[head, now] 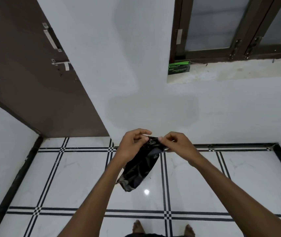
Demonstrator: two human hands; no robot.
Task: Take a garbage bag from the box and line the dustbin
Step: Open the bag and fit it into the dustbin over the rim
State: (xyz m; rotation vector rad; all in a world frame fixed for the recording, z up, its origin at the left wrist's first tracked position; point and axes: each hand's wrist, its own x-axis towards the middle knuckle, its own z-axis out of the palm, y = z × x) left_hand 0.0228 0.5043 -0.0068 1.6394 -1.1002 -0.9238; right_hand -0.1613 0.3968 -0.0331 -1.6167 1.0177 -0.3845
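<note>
A black garbage bag (139, 170), still folded narrow, hangs in front of me above the tiled floor. My left hand (133, 146) pinches its top edge from the left, and my right hand (175, 142) pinches the same edge from the right, fingertips almost touching. The green and black box (179, 67) stands on the window sill at the upper right, well away from both hands. No dustbin is in view.
A brown door (34, 74) with a metal handle and latch fills the upper left. A dark-framed window (230, 31) sits above the sill. The white floor (68, 182) has black line patterns; my bare feet show at the bottom edge.
</note>
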